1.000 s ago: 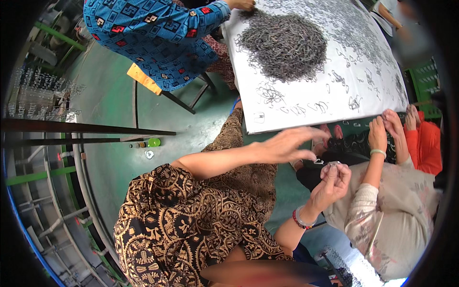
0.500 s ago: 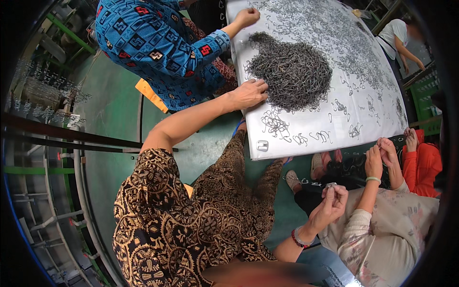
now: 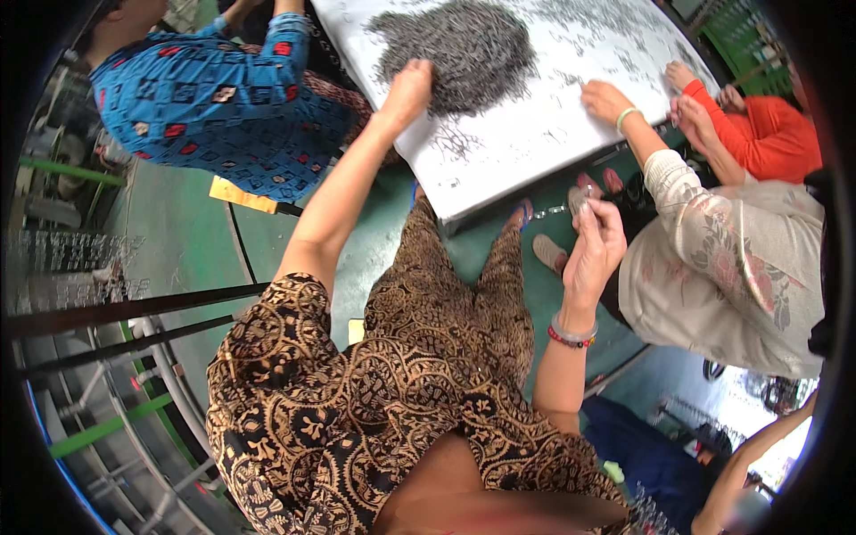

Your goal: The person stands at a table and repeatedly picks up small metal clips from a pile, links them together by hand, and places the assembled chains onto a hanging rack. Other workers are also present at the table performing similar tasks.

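A dark heap of small bent metal hooks [image 3: 486, 53] lies on the white-covered table [image 3: 473, 183] ahead of me. My left hand [image 3: 408, 96] is at the heap's left edge, its fingers curled together; whatever they pinch is hidden. Raised off the table's near right side, my right hand [image 3: 596, 250] pinches small metal hooks [image 3: 586, 198] between thumb and fingers. A short metal chain [image 3: 551, 211] shows beside those fingertips; whether it joins the held hooks I cannot tell. Loose hooks [image 3: 456, 141] are scattered on the sheet near the heap.
A person in a blue patterned shirt [image 3: 205, 116] is at the left. On the right, a person in a pale floral top [image 3: 713, 259] reaches onto the table, beside someone in orange [image 3: 771, 134]. Metal rails [image 3: 134, 308] stand at lower left; another arm [image 3: 758, 455] shows at lower right.
My view has shifted, and the table now appears farther up. My left hand's fingers have drawn together at the heap. My right hand is more upright. The right-hand neighbour now reaches onto the table.
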`<state>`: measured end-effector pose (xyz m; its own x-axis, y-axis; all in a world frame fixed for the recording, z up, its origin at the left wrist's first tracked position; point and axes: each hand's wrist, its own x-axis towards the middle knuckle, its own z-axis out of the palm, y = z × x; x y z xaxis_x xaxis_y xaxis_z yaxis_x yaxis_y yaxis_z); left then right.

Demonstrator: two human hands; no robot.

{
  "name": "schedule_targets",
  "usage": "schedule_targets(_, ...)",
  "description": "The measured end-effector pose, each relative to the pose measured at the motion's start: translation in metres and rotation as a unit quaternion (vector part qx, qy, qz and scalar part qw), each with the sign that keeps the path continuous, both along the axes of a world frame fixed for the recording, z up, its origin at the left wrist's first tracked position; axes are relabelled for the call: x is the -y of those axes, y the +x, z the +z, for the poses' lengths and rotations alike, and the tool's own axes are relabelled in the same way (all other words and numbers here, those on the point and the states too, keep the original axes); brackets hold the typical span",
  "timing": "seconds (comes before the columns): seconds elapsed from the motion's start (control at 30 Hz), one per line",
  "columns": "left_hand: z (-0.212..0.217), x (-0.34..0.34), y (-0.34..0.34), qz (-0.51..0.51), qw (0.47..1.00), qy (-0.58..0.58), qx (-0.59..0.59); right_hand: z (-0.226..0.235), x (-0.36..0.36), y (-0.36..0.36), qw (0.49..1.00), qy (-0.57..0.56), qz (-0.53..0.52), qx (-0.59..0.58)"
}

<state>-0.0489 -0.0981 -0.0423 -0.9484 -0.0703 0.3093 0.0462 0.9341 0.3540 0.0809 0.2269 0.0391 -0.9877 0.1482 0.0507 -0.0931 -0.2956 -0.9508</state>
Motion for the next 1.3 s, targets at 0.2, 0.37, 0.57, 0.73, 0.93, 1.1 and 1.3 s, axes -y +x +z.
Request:
schedule_targets(0.2,0.008,0.016,0.016,-0.011,0.991,-0.102,0.084,-0.001,0.009,0.007,0.999,-0.018,0.024,-0.025)
schedule_targets(0.37,0.048,0.024,0.036,0.053,0.996,0.053,0.042,0.003,0.009,0.010,0.999,0.015,0.019,-0.037)
schedule_targets(0.57,0.094,-0.082,0.093,-0.211,0.754,0.609,0.126,0.001,0.011,0.012,0.999,0.022,0.023,-0.040)
schedule_targets(0.73,0.107,-0.152,0.133,-0.240,0.810,0.525,0.104,-0.002,0.016,0.015,0.999,0.034,0.008,-0.040)
schedule_targets(0.93,0.111,-0.164,0.132,-0.182,0.838,0.514,0.027,0.003,0.028,0.016,0.992,0.105,0.016,-0.066)
schedule_targets(1.1,0.121,-0.164,0.142,-0.201,0.849,0.489,-0.011,-0.002,0.012,0.004,0.981,0.176,0.002,-0.080)
schedule_targets(1.3,0.126,-0.159,0.155,-0.202,0.879,0.430,-0.033,-0.030,0.003,-0.139,0.895,0.439,-0.013,-0.074)
